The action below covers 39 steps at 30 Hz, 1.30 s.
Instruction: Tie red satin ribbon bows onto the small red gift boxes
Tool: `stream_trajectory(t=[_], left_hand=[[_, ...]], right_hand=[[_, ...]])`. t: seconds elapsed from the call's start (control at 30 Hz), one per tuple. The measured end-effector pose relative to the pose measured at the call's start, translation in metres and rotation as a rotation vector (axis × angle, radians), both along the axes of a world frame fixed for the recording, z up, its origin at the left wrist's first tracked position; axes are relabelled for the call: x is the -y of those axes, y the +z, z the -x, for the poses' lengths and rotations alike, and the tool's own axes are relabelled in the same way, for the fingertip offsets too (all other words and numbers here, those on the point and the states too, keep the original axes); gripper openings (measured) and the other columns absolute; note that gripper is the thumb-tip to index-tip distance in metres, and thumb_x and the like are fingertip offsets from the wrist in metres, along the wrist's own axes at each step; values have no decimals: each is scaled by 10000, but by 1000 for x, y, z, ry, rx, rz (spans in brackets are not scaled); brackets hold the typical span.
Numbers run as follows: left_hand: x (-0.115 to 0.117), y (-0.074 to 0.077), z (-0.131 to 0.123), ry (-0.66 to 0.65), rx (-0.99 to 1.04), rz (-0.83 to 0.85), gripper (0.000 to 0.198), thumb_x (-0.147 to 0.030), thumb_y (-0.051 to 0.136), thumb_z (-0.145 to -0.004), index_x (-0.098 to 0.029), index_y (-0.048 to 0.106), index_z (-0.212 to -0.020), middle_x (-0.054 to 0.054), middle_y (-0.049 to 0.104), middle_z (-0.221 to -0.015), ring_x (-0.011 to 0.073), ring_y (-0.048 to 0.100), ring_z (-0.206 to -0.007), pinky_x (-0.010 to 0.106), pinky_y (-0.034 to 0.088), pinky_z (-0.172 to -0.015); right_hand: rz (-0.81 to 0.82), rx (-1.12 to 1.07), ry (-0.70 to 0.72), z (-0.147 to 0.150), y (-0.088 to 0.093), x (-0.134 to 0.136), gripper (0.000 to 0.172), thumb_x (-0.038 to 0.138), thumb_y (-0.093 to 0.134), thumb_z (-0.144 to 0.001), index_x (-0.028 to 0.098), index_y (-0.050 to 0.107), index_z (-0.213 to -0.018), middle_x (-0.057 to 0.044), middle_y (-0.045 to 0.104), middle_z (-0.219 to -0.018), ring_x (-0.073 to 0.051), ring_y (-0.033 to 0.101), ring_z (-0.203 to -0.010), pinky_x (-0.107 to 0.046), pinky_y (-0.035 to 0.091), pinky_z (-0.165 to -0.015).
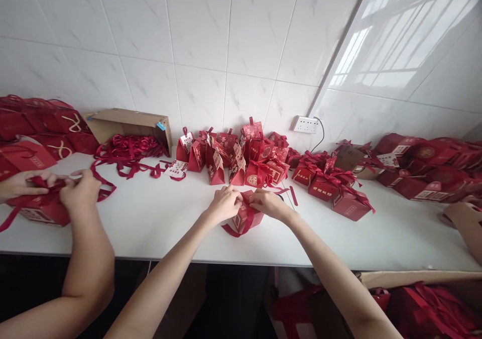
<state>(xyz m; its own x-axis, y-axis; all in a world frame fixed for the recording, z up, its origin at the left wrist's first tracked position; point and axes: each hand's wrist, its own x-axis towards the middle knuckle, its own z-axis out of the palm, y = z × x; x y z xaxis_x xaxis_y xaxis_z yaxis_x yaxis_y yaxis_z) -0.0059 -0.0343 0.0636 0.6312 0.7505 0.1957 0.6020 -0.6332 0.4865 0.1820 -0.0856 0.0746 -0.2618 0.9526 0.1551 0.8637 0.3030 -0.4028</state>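
A small red gift box (257, 219) sits on the white table in front of me, with a dark red ribbon (246, 223) wrapped around it. One ribbon end curls onto the table at its lower left. My left hand (226, 203) is closed at the box's top left, its fingers pinching the ribbon. From the other side, my right hand (268, 203) pinches the ribbon at the top right. Both sets of fingertips nearly meet over the box, and the ribbon between them is partly hidden. Just behind stand several finished-looking red boxes (216, 171) with ribbons.
A cardboard box (124, 115) lies open with loose ribbons (130, 147). At left, a co-worker's hands (79, 191) hold ribbon over another red box (43, 211). Stacked boxes (429, 168) and another person's hand (465, 221) are at right. A power strip (304, 124) is on the wall.
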Motion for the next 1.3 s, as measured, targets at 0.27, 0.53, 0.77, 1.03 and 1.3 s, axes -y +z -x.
stream_trajectory(t=[0.27,0.53,0.77,1.03,1.3], left_hand=[[2,-15,-20,-10,111,-79,109,-141,540,-789,-176,628,-736,96,570,-917,272,521,-951,416,445,-863],[7,-34,-24,72,204,-83,133,-76,464,-834,-159,561,-796,102,540,-930,250,527,-913,423,475,-839],[2,-26,-17,-3,226,-55,75,-133,549,-825,-184,568,-773,44,550,-893,201,556,-915,369,483,-866],[2,-39,-24,49,207,-61,128,-113,469,-857,-168,558,-782,82,539,-928,243,525,-906,423,466,-799],[3,-32,-21,19,246,33,42,-172,591,-808,-180,597,-849,68,538,-974,246,521,-970,438,454,-869]], right_hand=[[-19,36,-94,12,-9,-2,96,125,527,-824,156,617,-815,-53,567,-848,-135,523,-639,-254,386,-616],[-12,-22,-100,9,-13,-5,61,126,548,-785,166,571,-745,-22,557,-837,-103,493,-616,-228,378,-615],[-12,-131,-69,2,-20,-6,60,125,506,-795,167,531,-760,-11,558,-791,-107,496,-631,-229,400,-617],[-48,-198,-7,3,-21,-2,86,146,486,-792,175,563,-816,-44,549,-887,-130,529,-709,-267,431,-708],[-43,-285,2,-3,-26,-6,119,123,402,-793,185,502,-772,-49,562,-834,-157,538,-752,-284,432,-717]])
